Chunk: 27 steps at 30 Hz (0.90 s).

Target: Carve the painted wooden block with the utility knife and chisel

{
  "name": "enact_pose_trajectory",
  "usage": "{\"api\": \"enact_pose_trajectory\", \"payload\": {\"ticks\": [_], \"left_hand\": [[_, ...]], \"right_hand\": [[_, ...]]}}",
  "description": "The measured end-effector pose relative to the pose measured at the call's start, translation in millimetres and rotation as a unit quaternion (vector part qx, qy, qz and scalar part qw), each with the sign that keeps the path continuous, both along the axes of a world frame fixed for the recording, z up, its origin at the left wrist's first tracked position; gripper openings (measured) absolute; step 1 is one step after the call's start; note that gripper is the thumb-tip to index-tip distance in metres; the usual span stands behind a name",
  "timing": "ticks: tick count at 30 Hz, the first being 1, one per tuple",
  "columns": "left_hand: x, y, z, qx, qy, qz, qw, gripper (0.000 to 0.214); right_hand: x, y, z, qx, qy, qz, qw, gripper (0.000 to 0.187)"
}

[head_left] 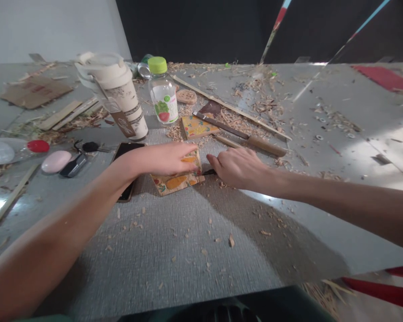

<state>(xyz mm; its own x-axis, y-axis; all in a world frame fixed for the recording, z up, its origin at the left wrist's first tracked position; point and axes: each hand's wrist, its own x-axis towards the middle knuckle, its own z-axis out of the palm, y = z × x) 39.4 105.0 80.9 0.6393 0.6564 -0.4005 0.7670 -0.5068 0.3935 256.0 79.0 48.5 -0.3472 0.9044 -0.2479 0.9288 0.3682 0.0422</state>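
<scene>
My left hand (pixel 164 158) lies flat on a small patterned board (pixel 176 181) with orange and green fruit prints, pressing it to the grey mat (pixel 174 250). My right hand (pixel 237 167) is closed around a small dark tool (pixel 208 171) whose tip touches the board's right edge. A second patterned board (pixel 197 126) rests farther back. Beside that one lies a cleaver with a wooden handle (pixel 251 138).
A phone (pixel 126 172) lies under my left wrist. Behind stand a cream tumbler (pixel 121 98) and a green-capped bottle (pixel 163 91). Keys, a pink oval case (pixel 56 161) and a red-capped bottle (pixel 13 150) sit left. Wood shavings and bamboo strips (pixel 231 107) litter the table.
</scene>
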Motion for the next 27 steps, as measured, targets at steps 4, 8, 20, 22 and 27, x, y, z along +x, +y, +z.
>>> {"api": "enact_pose_trajectory", "payload": {"ticks": [4, 8, 20, 22, 27], "left_hand": [[0.7, -0.7, 1.1, 0.003, 0.006, 0.005, 1.000, 0.047], [2.3, -1.4, 2.8, 0.005, 0.020, 0.011, 1.000, 0.045], [3.5, -1.0, -0.2, 0.025, 0.008, -0.014, 1.000, 0.038], [3.7, -1.6, 0.0, 0.026, 0.003, -0.020, 0.999, 0.043], [3.7, -3.1, -0.5, 0.041, 0.012, -0.017, 0.999, 0.048]], "right_hand": [[-0.4, -0.8, -1.2, 0.000, -0.001, -0.008, 1.000, 0.078], [-0.3, -2.8, -3.1, -0.003, -0.004, -0.013, 1.000, 0.078], [0.4, -6.4, -6.1, -0.020, -0.049, -0.012, 0.999, 0.039], [1.2, -4.3, -7.2, -0.027, -0.059, -0.003, 0.998, 0.046], [-2.2, 0.6, 1.1, -0.034, -0.060, 0.043, 0.997, 0.047]]}}
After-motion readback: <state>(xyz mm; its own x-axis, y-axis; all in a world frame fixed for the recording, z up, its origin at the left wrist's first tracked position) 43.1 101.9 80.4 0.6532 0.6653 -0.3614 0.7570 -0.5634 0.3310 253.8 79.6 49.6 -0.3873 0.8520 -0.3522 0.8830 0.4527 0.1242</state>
